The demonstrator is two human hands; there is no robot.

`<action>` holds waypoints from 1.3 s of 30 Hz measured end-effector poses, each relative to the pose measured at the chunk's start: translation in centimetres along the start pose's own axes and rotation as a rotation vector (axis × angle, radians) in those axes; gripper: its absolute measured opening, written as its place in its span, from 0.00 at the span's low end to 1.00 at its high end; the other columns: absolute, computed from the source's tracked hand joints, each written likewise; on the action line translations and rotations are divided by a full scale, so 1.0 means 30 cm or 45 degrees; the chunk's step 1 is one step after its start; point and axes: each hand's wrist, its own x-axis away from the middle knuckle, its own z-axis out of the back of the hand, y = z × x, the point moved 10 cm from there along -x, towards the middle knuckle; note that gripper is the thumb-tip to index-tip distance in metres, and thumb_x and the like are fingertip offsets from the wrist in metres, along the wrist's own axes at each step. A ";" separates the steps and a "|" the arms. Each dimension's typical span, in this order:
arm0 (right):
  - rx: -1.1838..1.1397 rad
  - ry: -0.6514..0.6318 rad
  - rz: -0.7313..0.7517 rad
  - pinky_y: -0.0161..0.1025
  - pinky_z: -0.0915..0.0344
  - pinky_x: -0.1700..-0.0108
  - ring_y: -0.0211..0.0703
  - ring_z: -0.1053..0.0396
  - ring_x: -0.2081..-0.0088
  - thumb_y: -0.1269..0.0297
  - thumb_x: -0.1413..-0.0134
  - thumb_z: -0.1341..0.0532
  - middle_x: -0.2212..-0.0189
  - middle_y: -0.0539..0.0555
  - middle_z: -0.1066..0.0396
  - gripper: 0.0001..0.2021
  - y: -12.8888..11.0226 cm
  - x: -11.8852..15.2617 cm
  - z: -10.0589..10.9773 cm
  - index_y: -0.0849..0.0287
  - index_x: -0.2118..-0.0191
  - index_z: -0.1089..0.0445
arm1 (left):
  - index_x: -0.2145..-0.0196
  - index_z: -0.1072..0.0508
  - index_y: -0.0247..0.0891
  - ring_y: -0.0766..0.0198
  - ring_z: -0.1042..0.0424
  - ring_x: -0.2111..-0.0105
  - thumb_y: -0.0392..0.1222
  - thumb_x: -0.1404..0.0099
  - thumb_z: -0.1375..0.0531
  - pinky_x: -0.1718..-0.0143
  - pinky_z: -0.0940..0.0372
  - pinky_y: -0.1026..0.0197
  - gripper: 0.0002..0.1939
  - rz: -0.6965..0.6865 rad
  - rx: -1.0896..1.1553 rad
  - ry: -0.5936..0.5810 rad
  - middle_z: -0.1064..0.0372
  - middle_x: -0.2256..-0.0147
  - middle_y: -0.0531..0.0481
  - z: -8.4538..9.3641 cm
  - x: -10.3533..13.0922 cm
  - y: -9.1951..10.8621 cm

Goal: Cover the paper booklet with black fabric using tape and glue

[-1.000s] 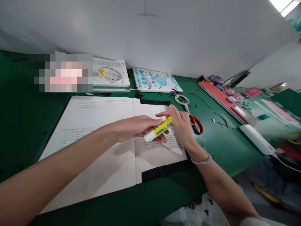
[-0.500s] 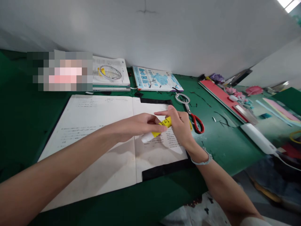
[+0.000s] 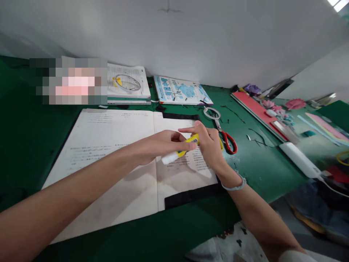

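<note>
A yellow glue stick (image 3: 181,153) with a white end is held slantwise above an open paper booklet (image 3: 109,127). My left hand (image 3: 166,145) pinches the tube from the left, the thumb lying along it. Around its upper right end my right hand (image 3: 209,143) is closed, with one finger stretched left toward the left hand's fingers. The far tip of the tube is hidden in the right hand. Black strips lie along the booklet's right page, one at the top (image 3: 181,116) and one at the bottom (image 3: 192,195).
Red-handled scissors (image 3: 229,142) and a roll of tape (image 3: 212,113) lie right of the booklet. Behind stand a stack of books (image 3: 129,95) and a blue-white book (image 3: 182,91) against the wall. Rightward are a red board (image 3: 256,112), a white power strip (image 3: 300,160) and black scraps.
The glue stick has turned about its long axis, its barcode now showing where lettering was. My left thumb has shifted slightly right along it. The right hand has hardly moved.
</note>
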 end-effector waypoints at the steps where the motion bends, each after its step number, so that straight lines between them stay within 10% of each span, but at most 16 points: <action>1: -0.011 0.000 -0.022 0.34 0.54 0.79 0.32 0.52 0.82 0.53 0.36 0.50 0.88 0.46 0.49 0.23 0.004 -0.001 -0.001 0.57 0.67 0.19 | 0.65 0.27 0.39 0.62 0.33 0.65 0.63 0.44 0.39 0.64 0.42 0.61 0.23 0.020 0.053 -0.039 0.28 0.64 0.50 -0.010 0.001 -0.005; 5: 0.012 0.001 -0.051 0.34 0.54 0.79 0.32 0.52 0.83 0.53 0.36 0.51 0.88 0.46 0.48 0.24 0.011 0.001 -0.003 0.58 0.66 0.20 | 0.61 0.27 0.39 0.61 0.31 0.66 0.65 0.40 0.44 0.64 0.41 0.60 0.26 0.099 0.160 -0.222 0.27 0.64 0.47 -0.057 0.008 -0.016; 10: 0.081 -0.004 0.017 0.34 0.52 0.77 0.32 0.52 0.81 0.53 0.36 0.51 0.88 0.46 0.50 0.24 -0.002 0.006 -0.005 0.59 0.65 0.20 | 0.69 0.30 0.38 0.63 0.35 0.68 0.59 0.48 0.34 0.67 0.44 0.61 0.21 0.038 -0.151 -0.007 0.31 0.66 0.50 -0.002 0.007 0.002; 16: 0.030 -0.061 -0.060 0.35 0.55 0.79 0.33 0.51 0.83 0.49 0.36 0.53 0.88 0.47 0.48 0.27 0.022 0.006 -0.016 0.58 0.63 0.20 | 0.59 0.29 0.38 0.60 0.31 0.63 0.65 0.38 0.48 0.60 0.40 0.58 0.27 0.073 0.228 -0.299 0.26 0.65 0.47 -0.092 0.017 0.003; 22: 0.011 -0.037 0.010 0.34 0.53 0.78 0.33 0.50 0.81 0.52 0.37 0.50 0.87 0.47 0.47 0.24 -0.004 0.006 -0.011 0.59 0.66 0.20 | 0.66 0.28 0.38 0.62 0.34 0.66 0.59 0.48 0.34 0.66 0.43 0.60 0.22 -0.013 -0.061 0.041 0.29 0.64 0.50 0.005 0.003 0.007; 28: -0.008 -0.037 -0.058 0.35 0.54 0.79 0.33 0.50 0.82 0.50 0.36 0.52 0.87 0.47 0.45 0.25 0.014 0.005 -0.011 0.58 0.64 0.20 | 0.60 0.27 0.37 0.60 0.31 0.64 0.65 0.42 0.43 0.63 0.41 0.59 0.27 0.101 0.186 -0.289 0.26 0.62 0.45 -0.080 0.016 -0.012; 34: 0.027 -0.033 -0.034 0.34 0.55 0.79 0.32 0.52 0.82 0.51 0.36 0.51 0.88 0.46 0.49 0.25 0.009 0.002 -0.009 0.59 0.65 0.20 | 0.69 0.29 0.38 0.63 0.34 0.67 0.60 0.48 0.35 0.66 0.44 0.61 0.21 -0.004 -0.096 0.029 0.30 0.66 0.50 -0.011 0.008 0.006; 39: -0.001 -0.072 -0.103 0.34 0.53 0.81 0.33 0.47 0.85 0.48 0.36 0.52 0.89 0.47 0.45 0.26 0.025 0.007 -0.020 0.59 0.63 0.20 | 0.61 0.26 0.37 0.62 0.31 0.64 0.63 0.41 0.42 0.58 0.39 0.59 0.25 0.051 0.241 -0.255 0.26 0.63 0.47 -0.083 0.010 0.005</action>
